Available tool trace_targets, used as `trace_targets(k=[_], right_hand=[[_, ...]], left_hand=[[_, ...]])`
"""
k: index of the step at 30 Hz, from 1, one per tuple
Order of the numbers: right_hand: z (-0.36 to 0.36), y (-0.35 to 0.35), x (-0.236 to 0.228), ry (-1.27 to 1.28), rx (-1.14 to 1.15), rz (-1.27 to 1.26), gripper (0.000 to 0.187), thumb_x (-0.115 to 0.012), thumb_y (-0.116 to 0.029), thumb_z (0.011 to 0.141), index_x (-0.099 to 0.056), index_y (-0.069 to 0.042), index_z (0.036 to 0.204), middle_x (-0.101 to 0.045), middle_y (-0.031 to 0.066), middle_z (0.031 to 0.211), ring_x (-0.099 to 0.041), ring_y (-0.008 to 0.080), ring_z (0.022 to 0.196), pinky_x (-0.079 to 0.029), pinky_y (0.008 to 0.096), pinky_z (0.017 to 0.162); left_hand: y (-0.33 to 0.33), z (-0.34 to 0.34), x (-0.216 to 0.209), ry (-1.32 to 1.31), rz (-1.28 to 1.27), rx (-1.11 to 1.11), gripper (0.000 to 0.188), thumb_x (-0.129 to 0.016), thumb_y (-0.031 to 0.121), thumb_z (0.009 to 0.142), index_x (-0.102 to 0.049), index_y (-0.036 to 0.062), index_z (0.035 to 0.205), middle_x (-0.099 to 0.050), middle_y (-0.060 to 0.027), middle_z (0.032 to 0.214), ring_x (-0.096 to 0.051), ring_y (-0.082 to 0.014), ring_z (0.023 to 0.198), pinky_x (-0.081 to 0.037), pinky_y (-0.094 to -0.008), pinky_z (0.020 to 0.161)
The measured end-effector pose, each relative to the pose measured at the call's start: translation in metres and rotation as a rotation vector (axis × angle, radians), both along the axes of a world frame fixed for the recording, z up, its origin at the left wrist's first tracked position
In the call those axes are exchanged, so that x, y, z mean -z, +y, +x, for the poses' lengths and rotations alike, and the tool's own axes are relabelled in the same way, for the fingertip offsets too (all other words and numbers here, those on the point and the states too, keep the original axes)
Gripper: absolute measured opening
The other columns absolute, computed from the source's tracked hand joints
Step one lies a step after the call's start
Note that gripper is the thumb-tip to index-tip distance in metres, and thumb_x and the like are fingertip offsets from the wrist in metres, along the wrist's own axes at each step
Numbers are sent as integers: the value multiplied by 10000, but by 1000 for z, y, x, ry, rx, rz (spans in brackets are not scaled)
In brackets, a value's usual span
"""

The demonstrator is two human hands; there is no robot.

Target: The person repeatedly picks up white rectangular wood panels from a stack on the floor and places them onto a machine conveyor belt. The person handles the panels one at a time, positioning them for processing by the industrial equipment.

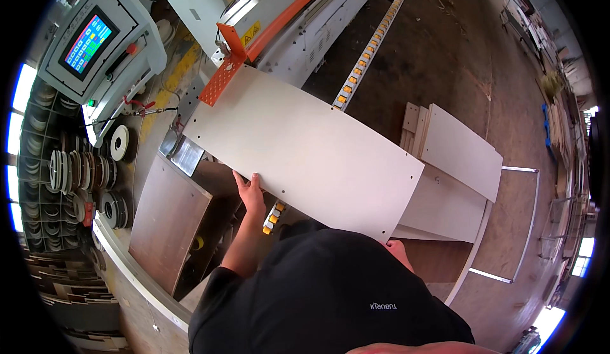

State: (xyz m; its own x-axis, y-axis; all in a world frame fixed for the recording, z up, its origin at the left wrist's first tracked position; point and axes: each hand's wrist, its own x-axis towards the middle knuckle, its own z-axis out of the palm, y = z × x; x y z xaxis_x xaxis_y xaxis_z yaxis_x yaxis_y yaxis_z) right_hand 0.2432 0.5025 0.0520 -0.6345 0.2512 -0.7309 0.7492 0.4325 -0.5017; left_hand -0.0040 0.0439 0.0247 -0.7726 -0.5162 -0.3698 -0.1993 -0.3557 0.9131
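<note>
A long white panel (305, 144) with small dark holes near its ends lies slantwise in front of me. Its far left end rests under an orange perforated guard (223, 80) on a machine. My left hand (251, 194) touches the panel's near edge, left of the middle, with thumb and forefinger stretched apart; its other fingers are hard to see. Around the near right corner, my right hand (399, 252) is closed against the panel, its fingertips partly hidden. A roller rail (356, 74) with yellow wheels passes beneath the panel.
A control console (89, 43) with a lit screen stands at the upper left. White boards (460, 151) are stacked on the right, beside a metal floor frame (530, 220). A brown cabinet (171, 220) and several edge-band rolls (82, 170) are on the left.
</note>
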Motion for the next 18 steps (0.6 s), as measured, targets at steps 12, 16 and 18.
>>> trace_targets(k=[12,16,18], right_hand=[[-70,70,34,122,67,3,527,-763,-472,891,-726,48,814,-712,107,691,-676,151,639,-525,297,596],[-96,81,32,184,97,-10,466,-730,-427,931,-719,38,903,-725,103,761,-674,147,671,-526,283,633],[-100,89,33,199,176,-88,433,-707,-407,955,-713,26,967,-734,99,825,-678,138,716,-529,279,672]], left_hand=[[65,-84,-1,-2,60,68,854,-618,98,1005,-85,224,1660,-619,-18,907,-522,-96,702,-461,-304,566],[73,-109,7,-28,86,191,812,-586,145,1025,-83,254,1654,-611,-20,966,-607,-136,733,-526,-369,646],[90,-120,-4,-102,-65,232,727,-582,126,1009,-205,179,1628,-630,-44,1034,-605,-136,770,-508,-336,665]])
